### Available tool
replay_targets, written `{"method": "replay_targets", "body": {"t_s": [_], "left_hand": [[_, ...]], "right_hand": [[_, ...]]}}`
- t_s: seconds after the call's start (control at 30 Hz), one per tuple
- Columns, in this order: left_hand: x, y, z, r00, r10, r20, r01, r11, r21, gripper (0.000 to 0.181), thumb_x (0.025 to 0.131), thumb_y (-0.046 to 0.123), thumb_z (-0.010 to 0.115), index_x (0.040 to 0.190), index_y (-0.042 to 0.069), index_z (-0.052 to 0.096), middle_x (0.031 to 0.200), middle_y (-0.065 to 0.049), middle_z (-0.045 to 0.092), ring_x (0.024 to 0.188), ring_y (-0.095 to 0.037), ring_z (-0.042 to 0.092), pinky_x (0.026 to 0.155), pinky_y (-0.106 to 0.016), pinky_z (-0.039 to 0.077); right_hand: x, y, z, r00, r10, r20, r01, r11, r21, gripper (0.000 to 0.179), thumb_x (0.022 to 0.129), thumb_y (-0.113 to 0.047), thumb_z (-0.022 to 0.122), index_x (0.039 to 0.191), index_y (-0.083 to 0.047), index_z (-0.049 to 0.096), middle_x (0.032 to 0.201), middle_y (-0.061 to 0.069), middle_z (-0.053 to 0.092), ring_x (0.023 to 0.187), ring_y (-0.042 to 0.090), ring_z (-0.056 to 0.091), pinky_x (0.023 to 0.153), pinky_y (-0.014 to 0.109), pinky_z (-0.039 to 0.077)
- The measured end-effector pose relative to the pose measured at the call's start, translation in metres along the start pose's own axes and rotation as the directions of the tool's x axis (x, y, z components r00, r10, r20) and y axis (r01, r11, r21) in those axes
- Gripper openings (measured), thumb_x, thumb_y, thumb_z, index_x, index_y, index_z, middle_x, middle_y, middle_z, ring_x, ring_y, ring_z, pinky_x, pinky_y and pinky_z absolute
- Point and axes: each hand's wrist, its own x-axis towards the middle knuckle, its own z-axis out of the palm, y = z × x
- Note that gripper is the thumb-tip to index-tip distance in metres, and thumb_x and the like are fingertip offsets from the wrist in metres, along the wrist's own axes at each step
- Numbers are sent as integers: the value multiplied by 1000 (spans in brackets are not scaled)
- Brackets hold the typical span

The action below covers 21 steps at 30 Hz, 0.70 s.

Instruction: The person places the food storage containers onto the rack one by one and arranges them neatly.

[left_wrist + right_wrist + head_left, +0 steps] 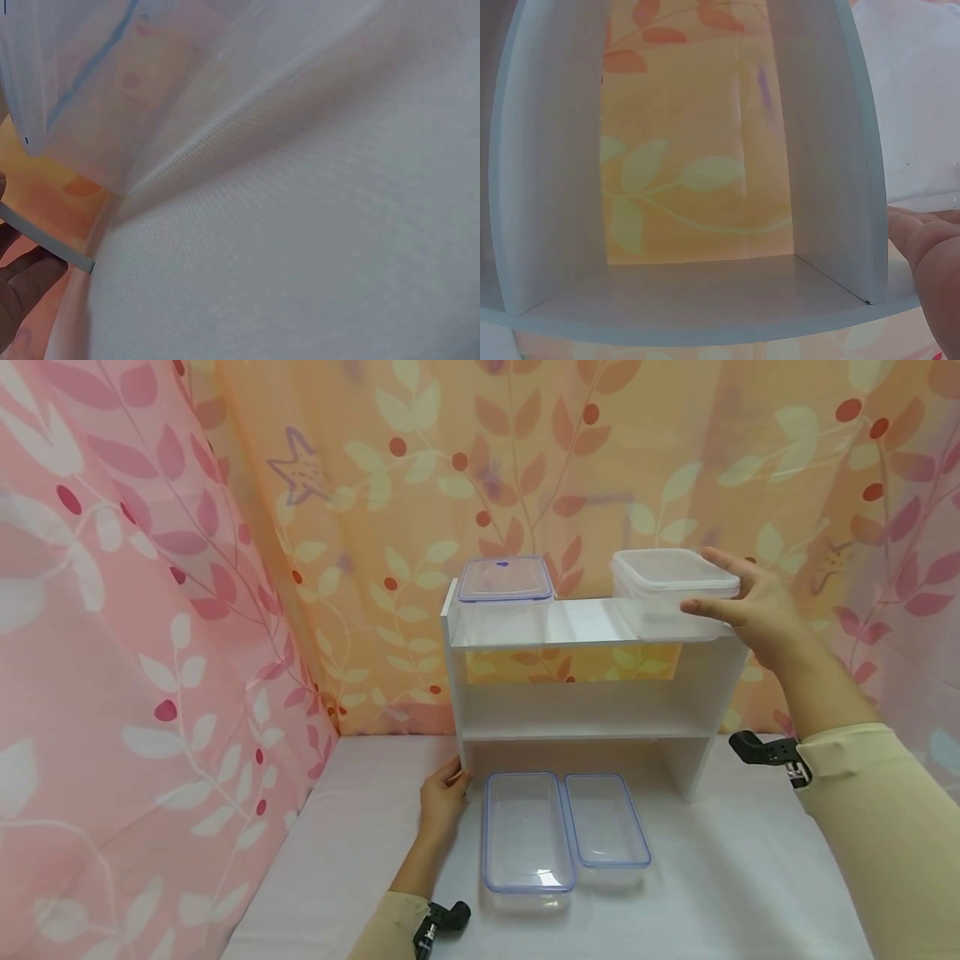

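A small white shelf unit (585, 710) stands at the back of the table. Low on its left side panel, my left hand (441, 806) grips the front edge; the left wrist view has the fingers (34, 277) against that thin panel (49, 244). On the right of the top board sits a clear container with a white lid (675, 568). My right hand (768, 610) holds it by its right end, thumb in front and fingers toward the back. A clear container with a blue-edged lid (504, 581) is at the top board's left end.
Two clear containers with blue rims, a larger one (525, 827) and a smaller one (609, 818), lie side by side on the white tabletop (750, 877) before the shelf. A patterned curtain (360, 635) hangs behind, and pink cloth (150, 693) closes the left side.
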Motion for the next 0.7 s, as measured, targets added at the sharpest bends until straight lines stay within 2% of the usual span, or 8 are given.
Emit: {"method": "replay_targets", "body": {"t_s": [0.2,0.27,0.43,0.53,0.6,0.7], "left_hand": [[-6,6,0,1000,12,6,-12,1000,-7,41,92,12,66,131,2,58,122,-23,63,106,-27,66,78,-53,55],[-6,7,-1,1000,-1,13,1,1000,-17,42,92,13,66,132,3,58,123,-22,63,106,-26,66,79,-56,54],[-4,5,-1,1000,-3,7,3,1000,-17,42,92,13,66,132,3,57,124,-22,62,106,-26,66,76,-52,56],[-4,5,-1,1000,3,1,-3,1000,-21,42,91,12,66,132,3,57,125,-22,62,106,-27,66,76,-53,56],[-5,5,-2,1000,8,3,-8,1000,-24,43,92,12,65,132,1,56,126,-23,61,107,-27,65,77,-58,53],[-4,6,-2,1000,5,6,-5,1000,-18,43,92,12,65,132,2,57,126,-22,61,106,-27,66,75,-54,55]], "right_hand": [[3,4,1,1000,-3,20,3,1000,16,81,85,-8,73,151,-27,31,131,-3,48,103,6,50,74,9,48],[3,5,1,1000,-3,26,3,1000,21,81,85,-8,73,151,-27,31,130,-3,48,103,6,51,74,10,48],[5,5,1,999,-2,37,0,999,46,82,85,-7,72,152,-28,29,131,-2,48,104,6,50,74,10,48],[6,5,1,999,-4,44,0,995,101,83,85,-5,72,152,-27,29,128,-3,49,103,6,51,73,11,48],[7,6,1,999,-8,46,1,991,136,84,84,-3,72,152,-26,30,126,-4,49,102,6,51,73,11,49],[7,6,1,999,-9,53,-1,984,178,84,83,-1,72,152,-27,30,126,-2,49,101,7,52,72,11,49]]}}
